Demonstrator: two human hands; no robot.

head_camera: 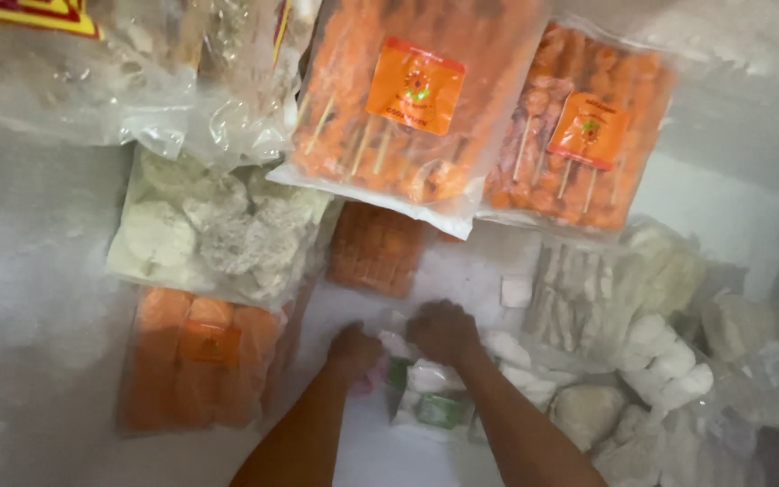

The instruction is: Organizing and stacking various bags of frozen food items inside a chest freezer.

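Low in the middle of the frame, both hands press down on a clear bag of white lumps with green bits. The left hand is curled on the bag's left edge. The right hand is curled over its top. I cannot tell if they grip it. Two bags of orange sticks lie at the top.

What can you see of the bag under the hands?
The bag is clear plastic, holding pale white lumps with green patches showing through. It lies flat on the frosty white floor between an orange pack and more white bags. The left hand touches its left edge; the right hand rests on top. Grip unclear.
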